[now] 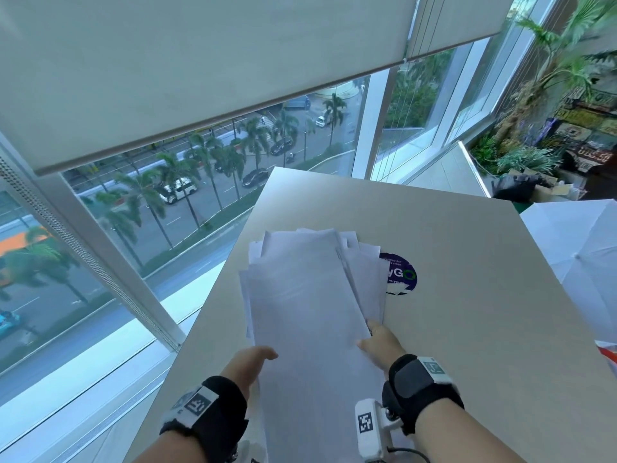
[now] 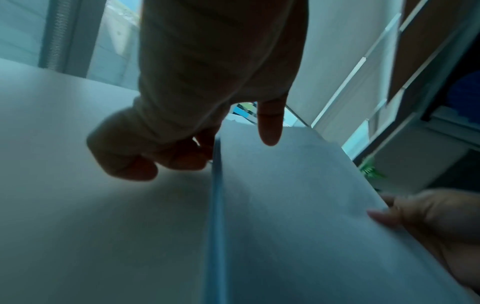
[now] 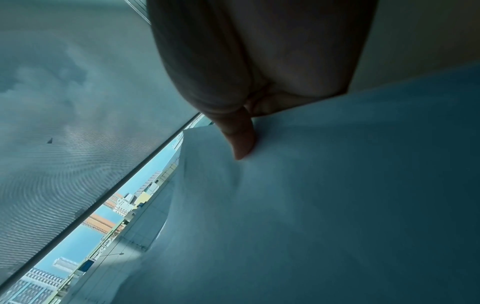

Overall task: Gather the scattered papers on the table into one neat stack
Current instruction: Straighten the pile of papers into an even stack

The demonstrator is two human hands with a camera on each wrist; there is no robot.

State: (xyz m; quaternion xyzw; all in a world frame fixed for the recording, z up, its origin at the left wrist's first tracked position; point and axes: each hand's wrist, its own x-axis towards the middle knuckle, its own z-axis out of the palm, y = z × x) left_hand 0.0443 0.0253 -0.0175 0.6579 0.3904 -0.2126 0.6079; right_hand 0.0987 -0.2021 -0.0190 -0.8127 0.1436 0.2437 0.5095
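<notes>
An uneven stack of white papers [image 1: 310, 295] lies lengthwise on the beige table [image 1: 474, 335], its far sheets fanned out of line. My left hand [image 1: 257, 357] grips the stack's near left edge. In the left wrist view the papers [image 2: 285, 205] have its thumb [image 2: 270, 127] on top, and the fingers [image 2: 130, 162] are curled beside and under the edge. My right hand [image 1: 379, 342] pinches the near right edge. Its thumb [image 3: 241, 142] presses a dent into the top sheet [image 3: 324, 205], and its fingers are hidden below.
A round dark-blue sticker [image 1: 402, 274] sits on the table, partly under the stack's right side. A white umbrella [image 1: 584, 259] lies off the table's right edge. The table's left edge runs along a tall window [image 1: 150, 212]. Plants and boxes [image 1: 541, 155] stand at the back right.
</notes>
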